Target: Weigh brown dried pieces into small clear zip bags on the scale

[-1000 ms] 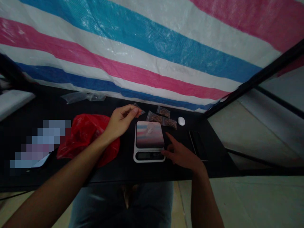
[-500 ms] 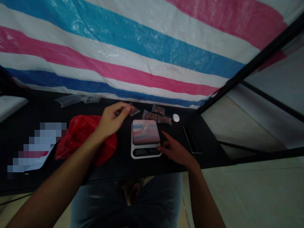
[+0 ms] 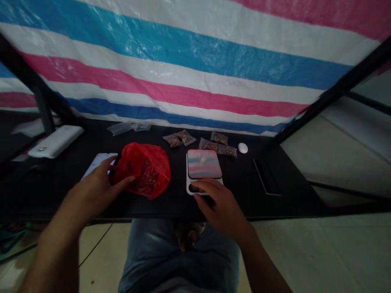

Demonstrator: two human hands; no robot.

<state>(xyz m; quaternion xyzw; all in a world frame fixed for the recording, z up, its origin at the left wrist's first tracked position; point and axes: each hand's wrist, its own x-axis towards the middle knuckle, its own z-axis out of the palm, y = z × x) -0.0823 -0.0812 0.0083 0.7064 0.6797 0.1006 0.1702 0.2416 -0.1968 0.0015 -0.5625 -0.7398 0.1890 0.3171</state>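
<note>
A crumpled red plastic bag (image 3: 161, 162) lies on the black table, its mouth showing small brownish bits inside. My left hand (image 3: 97, 185) is at the bag's left side, thumb over the edge and fingers curled behind, with red plastic between them. In front of me is a white kitchen scale (image 3: 204, 165) with a shiny square plate. My right hand (image 3: 216, 201) is over the scale's front panel, fingers bent and apart, covering most of the display. Behind the scale lie several small filled zip bags (image 3: 208, 145), and two more zip bags (image 3: 180, 139) lie to their left.
Clear empty plastic bags (image 3: 128, 127) lie at the back. A white box-like device (image 3: 56, 141) and a flat white-faced slab (image 3: 99, 162) are on the left. A small white rounded case (image 3: 242, 147) and a dark phone (image 3: 266, 177) lie right. Striped sheeting (image 3: 183, 89) hangs behind.
My left hand has let go of a small zip bag, now lying behind the scale's left, and moved to the red bag. The red bag's mouth now shows its contents. My view has shifted left.
</note>
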